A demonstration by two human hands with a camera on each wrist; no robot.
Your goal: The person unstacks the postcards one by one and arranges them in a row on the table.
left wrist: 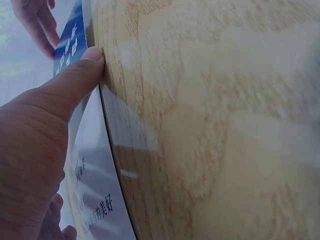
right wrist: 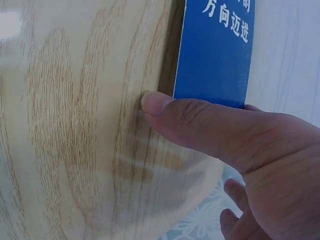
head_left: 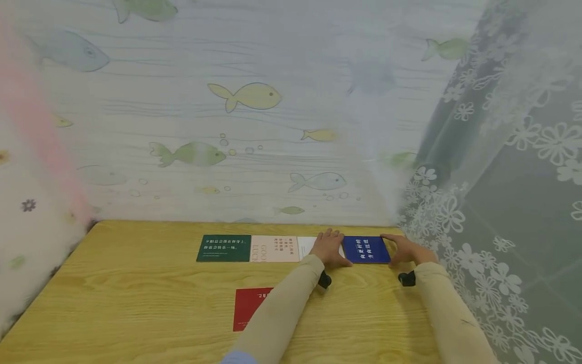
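Blue card (head_left: pixel 366 249) flat at far right of table (head_left: pixel 136 283), flanked by left hand (head_left: pixel 330 248) and right hand (head_left: pixel 406 249), fingers straight, touching edges, nothing clasped; risk of sliding off far edge or overlapping white card (head_left: pixel 307 244).

Your blue card (head_left: pixel 366 249): white lettering. Green card (head_left: pixel 223 247): white text. Pink card (head_left: pixel 275 248): dark text. Red card (head_left: pixel 249 307): plain. Your surface (head_left: pixel 136 283): yellow wood grain. Backdrop (head_left: pixel 254 126): pale, fish pattern. Curtain (head_left: pixel 509 177): white floral lace.
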